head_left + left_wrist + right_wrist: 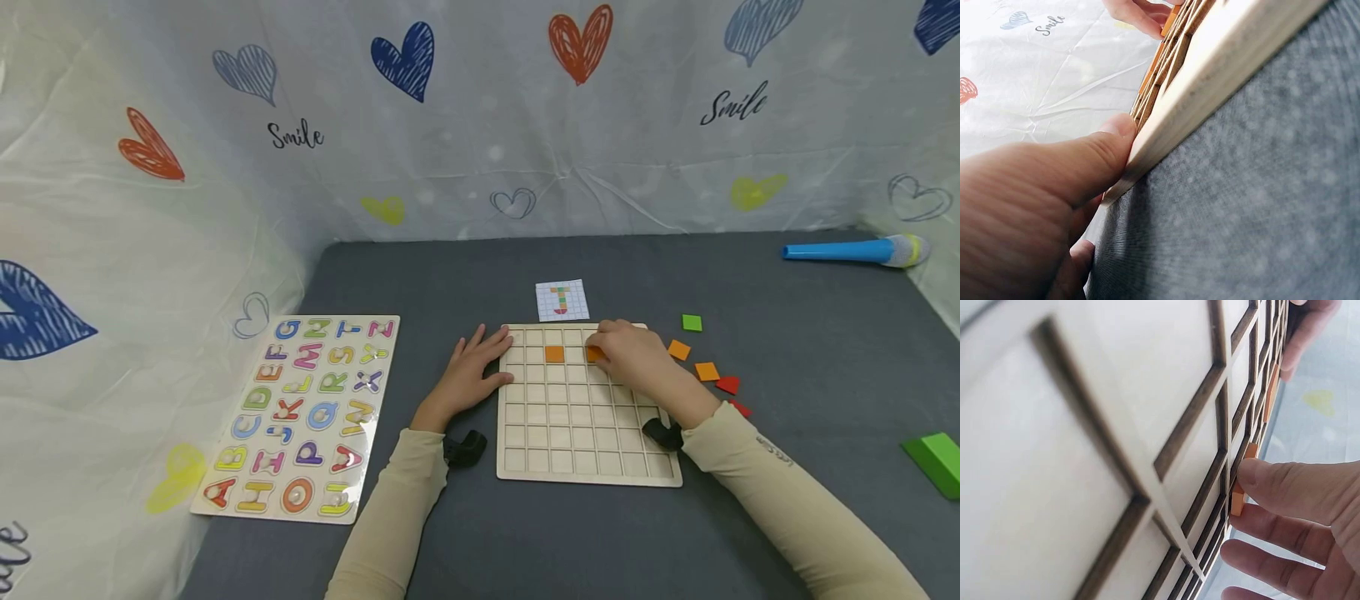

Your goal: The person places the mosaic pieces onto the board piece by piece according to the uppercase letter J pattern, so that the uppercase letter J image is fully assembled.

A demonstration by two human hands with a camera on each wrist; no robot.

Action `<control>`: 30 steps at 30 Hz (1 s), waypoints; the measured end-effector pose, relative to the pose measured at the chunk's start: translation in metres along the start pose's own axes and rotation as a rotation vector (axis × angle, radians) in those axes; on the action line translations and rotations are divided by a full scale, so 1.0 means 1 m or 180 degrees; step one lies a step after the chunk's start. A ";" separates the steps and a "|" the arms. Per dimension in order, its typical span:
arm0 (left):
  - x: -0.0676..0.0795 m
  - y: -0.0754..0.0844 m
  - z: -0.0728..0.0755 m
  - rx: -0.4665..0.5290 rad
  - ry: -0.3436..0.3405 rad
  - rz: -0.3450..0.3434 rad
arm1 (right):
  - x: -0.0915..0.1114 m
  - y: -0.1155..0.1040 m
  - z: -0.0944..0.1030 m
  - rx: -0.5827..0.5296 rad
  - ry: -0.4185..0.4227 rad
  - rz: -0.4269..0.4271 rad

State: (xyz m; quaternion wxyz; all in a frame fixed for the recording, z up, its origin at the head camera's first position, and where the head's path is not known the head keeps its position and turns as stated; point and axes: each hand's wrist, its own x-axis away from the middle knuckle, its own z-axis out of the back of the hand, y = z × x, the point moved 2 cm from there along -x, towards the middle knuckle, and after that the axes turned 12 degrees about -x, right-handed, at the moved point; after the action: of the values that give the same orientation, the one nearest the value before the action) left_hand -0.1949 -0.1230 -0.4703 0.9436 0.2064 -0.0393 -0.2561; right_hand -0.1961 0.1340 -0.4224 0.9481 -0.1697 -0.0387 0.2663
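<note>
A wooden grid board (590, 437) lies on the dark table, its raised strips marking out square cells. My left hand (469, 377) rests at the board's left edge, fingers spread, with the thumb touching the rim in the left wrist view. Between thumb and index finger, my right hand (633, 358) pinches an orange square tile (1239, 499) at the upper part of the grid. Another orange tile (554, 354) sits in a cell to its left. Behind the board lies a small pattern card (562, 300) showing a J-like figure of coloured pieces.
Right of the board are a green tile (692, 322), two loose orange tiles (707, 372) and two red pieces (727, 384). An alphabet board (300, 417) lies at left. A blue toy microphone (855, 251) is at the back right, a green block (936, 463) at the right.
</note>
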 end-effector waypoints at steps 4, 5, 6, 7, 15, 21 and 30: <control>0.000 0.000 0.000 -0.0009 -0.0009 0.0014 | 0.000 -0.001 0.000 0.0021 -0.0008 0.0020; -0.001 0.000 0.000 -0.0010 -0.0008 0.0016 | 0.000 -0.001 0.000 0.0021 -0.0014 0.0022; -0.001 0.000 0.000 -0.0013 -0.0007 0.0017 | 0.000 -0.001 0.000 0.0021 -0.0027 0.0012; -0.001 0.000 -0.001 -0.0018 -0.0005 0.0021 | 0.000 -0.001 0.000 0.0023 -0.0040 0.0005; 0.000 -0.001 -0.001 -0.0018 0.0028 0.0032 | 0.002 0.003 0.005 -0.0158 0.0003 -0.0090; 0.000 0.000 -0.001 -0.0001 -0.0024 0.0047 | 0.010 0.017 0.019 -0.0223 0.0094 -0.0158; 0.000 0.000 0.001 -0.0013 -0.0047 0.0066 | 0.025 0.045 0.044 -0.0101 0.0298 -0.0440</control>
State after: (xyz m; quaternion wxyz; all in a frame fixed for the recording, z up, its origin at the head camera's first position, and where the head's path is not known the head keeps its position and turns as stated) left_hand -0.1952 -0.1228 -0.4692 0.9463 0.2021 -0.0479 -0.2479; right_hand -0.2045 0.1962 -0.3974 0.9621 -0.1939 -0.0102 0.1913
